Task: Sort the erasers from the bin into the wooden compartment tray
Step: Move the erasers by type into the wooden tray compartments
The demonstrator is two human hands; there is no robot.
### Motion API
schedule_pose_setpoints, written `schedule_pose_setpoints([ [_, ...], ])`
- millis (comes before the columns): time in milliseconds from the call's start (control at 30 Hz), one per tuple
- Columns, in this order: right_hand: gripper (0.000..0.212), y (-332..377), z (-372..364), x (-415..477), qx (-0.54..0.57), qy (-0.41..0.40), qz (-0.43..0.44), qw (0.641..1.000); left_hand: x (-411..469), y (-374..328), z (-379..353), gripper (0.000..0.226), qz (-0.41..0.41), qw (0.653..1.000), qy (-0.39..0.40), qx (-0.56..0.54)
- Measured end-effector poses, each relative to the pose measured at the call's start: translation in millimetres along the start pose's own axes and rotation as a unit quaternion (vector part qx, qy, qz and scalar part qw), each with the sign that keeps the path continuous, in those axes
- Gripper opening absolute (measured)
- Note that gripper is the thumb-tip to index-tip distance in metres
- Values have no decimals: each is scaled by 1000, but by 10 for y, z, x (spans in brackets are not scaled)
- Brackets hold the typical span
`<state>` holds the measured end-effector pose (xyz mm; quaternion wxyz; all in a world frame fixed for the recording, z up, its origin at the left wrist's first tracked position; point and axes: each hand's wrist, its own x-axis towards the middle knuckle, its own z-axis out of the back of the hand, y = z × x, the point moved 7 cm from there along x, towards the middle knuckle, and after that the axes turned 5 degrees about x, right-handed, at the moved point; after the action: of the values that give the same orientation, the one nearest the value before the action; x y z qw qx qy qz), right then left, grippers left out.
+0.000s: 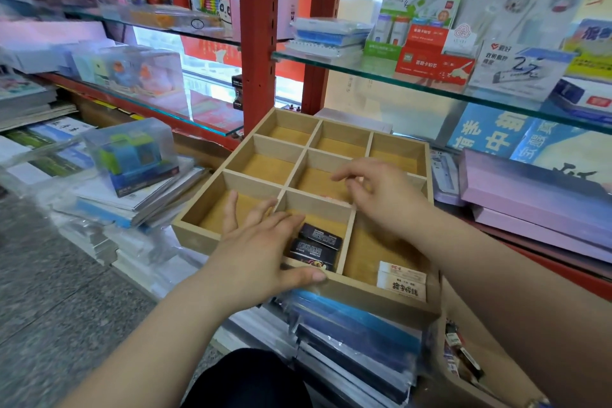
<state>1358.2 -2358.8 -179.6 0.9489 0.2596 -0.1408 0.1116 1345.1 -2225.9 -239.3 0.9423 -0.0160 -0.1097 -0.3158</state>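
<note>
Left hand is flat and spread, palm down, over the near edge of the wooden tray. The fingers are straight and fan out across the near-left compartment and the divider beside it. The thumb lies along the near rim. It grips nothing, it just rests there.

Right hand hangs over the middle of the tray, wrist coming in from the near-right corner. The index finger reaches left above the centre compartment, with the thumb tucked a little below it and apart from it. The other fingers are loosely curled, and nothing shows between them, so that hand looks empty.

Two black erasers lie side by side in the near-middle compartment, just beyond the left thumb. A colourful one sits against the near wall there. White erasers with printed wrappers lie in the near-right corner compartment. The far row shows bare, brown-lined bottoms.

The cardboard bin sits low beyond the tray's near-right corner, with small packets along its inner wall.

The tray rests on a stack of wrapped notebooks. Pink flat boxes are stacked off its right edge. A clear boxed toy sits on paper stacks off its left edge. Glass shelves on red uprights carry stationery packs behind it. Grey speckled floor runs along the left.
</note>
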Motion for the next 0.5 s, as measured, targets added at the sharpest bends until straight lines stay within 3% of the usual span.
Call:
schedule_pose_setpoints([
  [67,30,-210,140,-102,-44,-49,-38,997,46,-62,-26,136,-25,999,14,17],
  [233,37,-713,205,-419,-95,-37,-161,982,109,-197,-102,116,-80,994,80,-3],
  [300,36,-815,198,-529,-59,-39,-189,979,129,-175,-78,114,-81,994,70,-19],
  [400,36,-864,160,-620,11,-61,-196,979,123,-172,-20,131,-64,994,72,-51],
  [500,34,-891,109,-658,50,-85,-198,975,159,-255,182,111,-34,994,-12,-107],
])
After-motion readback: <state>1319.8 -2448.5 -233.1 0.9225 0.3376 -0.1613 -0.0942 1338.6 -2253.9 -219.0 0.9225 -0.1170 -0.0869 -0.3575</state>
